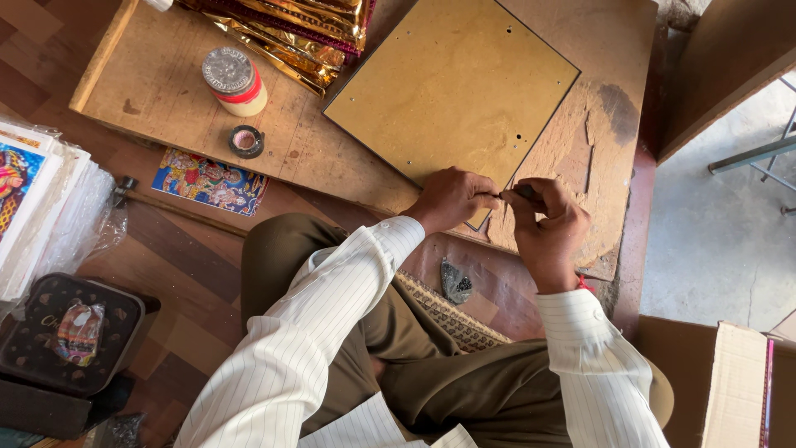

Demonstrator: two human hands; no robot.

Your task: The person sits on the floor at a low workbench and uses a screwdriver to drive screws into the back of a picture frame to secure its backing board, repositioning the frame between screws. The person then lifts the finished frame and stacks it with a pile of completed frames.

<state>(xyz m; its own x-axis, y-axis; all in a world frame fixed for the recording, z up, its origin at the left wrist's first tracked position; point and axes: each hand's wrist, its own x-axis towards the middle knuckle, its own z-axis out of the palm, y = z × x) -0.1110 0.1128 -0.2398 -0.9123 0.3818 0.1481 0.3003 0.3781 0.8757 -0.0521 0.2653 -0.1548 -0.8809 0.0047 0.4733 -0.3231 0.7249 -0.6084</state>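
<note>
Fingers on both hands are pinched together right at the near corner of the brown backing board (452,83), that's where all the action is. Left hand (450,199) has its fingertips closed on the board's edge, and the right hand (543,228) is clamped around a small dark tool (525,191), tip pointing at the same corner. Can't tell what the tool is exactly, it's mostly buried in the fist.

Board lies flat on a beat-up wooden work table (166,83), whose top is chipped and peeling on the right side. Far left of the board there's a round tin with a red band (234,80), and just near it a small roll of dark tape (246,141). Shiny gold foil sheets (307,29) are stacked at the far edge. A colourful print (211,181) sits on the floor by the table's near edge, with a wrapped stack of prints (41,207) further left.
</note>
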